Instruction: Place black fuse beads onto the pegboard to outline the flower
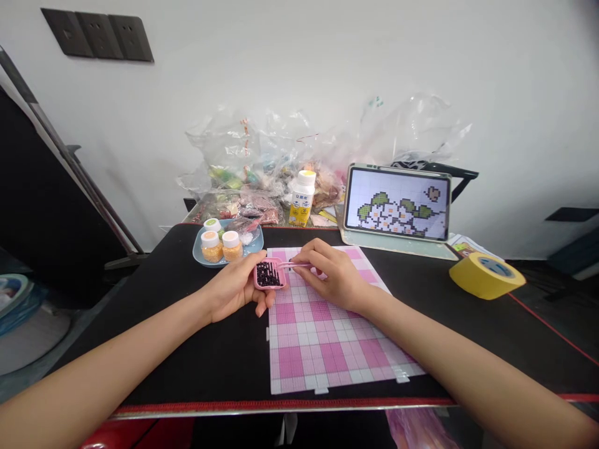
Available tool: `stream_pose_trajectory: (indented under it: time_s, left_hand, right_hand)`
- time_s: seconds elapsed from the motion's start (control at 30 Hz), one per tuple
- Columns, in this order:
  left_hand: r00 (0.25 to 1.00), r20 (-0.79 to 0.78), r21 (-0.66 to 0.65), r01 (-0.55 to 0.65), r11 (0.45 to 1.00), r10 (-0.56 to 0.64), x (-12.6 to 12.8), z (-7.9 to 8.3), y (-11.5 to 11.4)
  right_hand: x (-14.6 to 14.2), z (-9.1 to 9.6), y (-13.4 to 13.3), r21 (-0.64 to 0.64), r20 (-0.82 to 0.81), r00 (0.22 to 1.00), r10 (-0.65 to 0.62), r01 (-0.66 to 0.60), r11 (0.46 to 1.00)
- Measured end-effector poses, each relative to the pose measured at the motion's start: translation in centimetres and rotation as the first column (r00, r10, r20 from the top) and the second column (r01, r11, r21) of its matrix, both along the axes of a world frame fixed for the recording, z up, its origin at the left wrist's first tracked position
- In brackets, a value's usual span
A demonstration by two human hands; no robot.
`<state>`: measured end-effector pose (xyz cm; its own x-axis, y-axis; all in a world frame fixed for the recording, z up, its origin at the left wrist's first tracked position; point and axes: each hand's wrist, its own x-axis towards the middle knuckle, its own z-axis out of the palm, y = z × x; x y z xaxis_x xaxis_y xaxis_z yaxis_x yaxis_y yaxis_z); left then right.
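My left hand (241,284) holds a small pink tray (283,280), thumb at its upper edge and fingers beneath. Rows of tiny black beads (267,274) lie in the tray. Pinched in my right hand (330,271) is a pair of pink tweezers (292,265), its tips at the tray's right side. Whether the tips grip a bead is too small to tell. Below my right hand lies a pink and white checked pegboard (322,355), its left edge close to the tray. A few dark specks show near the tweezers.
A blue dish (199,254) with several small jars (211,249) stands behind my left hand. At the back are a white and yellow bottle (302,199), bulging plastic bags (262,162) and a tablet (397,202) showing a pixel flower pattern. Yellow tape (482,277) lies at right.
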<state>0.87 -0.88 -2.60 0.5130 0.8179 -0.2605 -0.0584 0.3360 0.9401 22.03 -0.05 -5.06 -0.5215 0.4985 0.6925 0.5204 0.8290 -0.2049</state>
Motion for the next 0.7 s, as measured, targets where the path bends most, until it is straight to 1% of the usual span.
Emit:
stream_pose_trajectory:
  time_s: [0.17,0.27,0.33,0.47,0.57,0.7]
  left_hand:
    - [1.000,0.007,0.002,0.007,1.000,-0.007,0.03,-0.04,-0.01]
    - [1.000,0.009,-0.002,-0.027,1.000,0.027,0.08,0.05,0.05]
    - [0.998,0.017,-0.004,-0.067,0.998,0.067,0.09,0.17,0.13]
    - [0.993,0.042,-0.046,-0.107,0.993,0.109,0.04,0.42,0.23]
    - [0.995,0.048,-0.081,-0.086,0.993,0.090,0.05,0.47,0.26]
    - [0.997,0.063,-0.104,-0.047,0.993,0.054,0.11,0.44,0.37]
  right_hand:
    - [-0.10,0.12,-0.07,-0.003,0.014,1.000,-0.004,0.004,1.000]
    - [-0.05,0.36,-0.08,0.008,-0.039,0.999,-0.027,0.027,1.000]
    - [0.06,0.49,-0.04,0.003,-0.064,0.995,-0.072,0.072,0.997]
    - [0.34,0.51,0.11,-0.012,0.030,0.983,-0.180,0.181,0.983]
    - [0.41,0.37,0.17,0.015,0.098,0.968,-0.232,0.232,0.973]
    - [0.39,0.25,0.17,0.052,0.141,0.951,-0.275,0.271,0.961]
